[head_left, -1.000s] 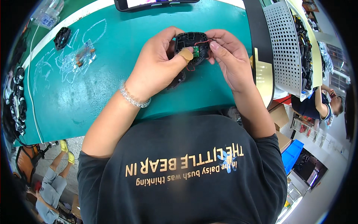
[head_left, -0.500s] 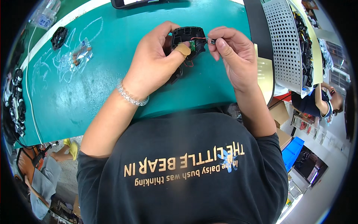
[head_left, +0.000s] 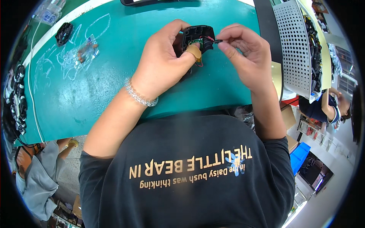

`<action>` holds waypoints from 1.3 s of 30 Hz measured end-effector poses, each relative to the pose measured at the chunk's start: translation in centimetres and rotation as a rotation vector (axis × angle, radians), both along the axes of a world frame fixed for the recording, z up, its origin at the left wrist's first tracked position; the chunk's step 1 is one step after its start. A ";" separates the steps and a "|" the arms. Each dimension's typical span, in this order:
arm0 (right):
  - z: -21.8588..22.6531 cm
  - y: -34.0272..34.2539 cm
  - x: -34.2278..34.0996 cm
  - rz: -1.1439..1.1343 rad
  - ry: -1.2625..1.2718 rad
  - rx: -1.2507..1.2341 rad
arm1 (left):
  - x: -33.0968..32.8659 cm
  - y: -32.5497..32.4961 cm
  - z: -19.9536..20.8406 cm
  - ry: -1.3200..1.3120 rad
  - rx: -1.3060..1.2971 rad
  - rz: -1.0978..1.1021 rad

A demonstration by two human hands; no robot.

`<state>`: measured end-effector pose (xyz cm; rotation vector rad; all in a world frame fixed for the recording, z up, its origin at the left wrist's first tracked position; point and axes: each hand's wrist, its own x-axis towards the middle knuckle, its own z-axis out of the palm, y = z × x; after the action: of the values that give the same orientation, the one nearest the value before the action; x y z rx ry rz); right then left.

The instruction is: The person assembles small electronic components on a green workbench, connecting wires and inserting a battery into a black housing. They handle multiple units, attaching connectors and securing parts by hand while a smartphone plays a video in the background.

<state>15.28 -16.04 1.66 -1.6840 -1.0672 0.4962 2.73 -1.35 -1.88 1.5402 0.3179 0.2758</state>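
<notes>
From my remote seat I see the black housing (head_left: 201,31) near 12 o'clock in the view, open side up, raised over the green tabletop (head_left: 102,93); the left hand (head_left: 167,55) is clamped on it from its 8 o'clock side, fingers wrapped around the edge, the thumb, wearing a tan cover (head_left: 194,52), pressed by a small green circuit board (head_left: 196,41) inside; red wires (head_left: 207,37) run over the housing toward its 3 o'clock edge; there the right hand (head_left: 219,41) has thumb and forefinger together on a small black part (head_left: 218,41), just beside the housing; the other fingers curl.

Toward 10 o'clock I make out a black piece (head_left: 64,33) lying on the tabletop, with a clear bag (head_left: 84,54) of brownish bits near it, at its 4 o'clock; a white perforated basket (head_left: 295,49) stands at 2 o'clock, dark items inside; bundled black cables (head_left: 19,102) lie at 9 o'clock.
</notes>
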 end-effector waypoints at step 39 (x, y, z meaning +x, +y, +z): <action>-0.6 0.5 0.0 0.185 -0.247 0.013 | -0.4 0.0 0.3 -0.106 0.599 -0.143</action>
<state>15.31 -15.58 1.10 -1.6733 -1.4122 0.4041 2.34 -1.40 -1.61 2.1180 0.0348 0.3579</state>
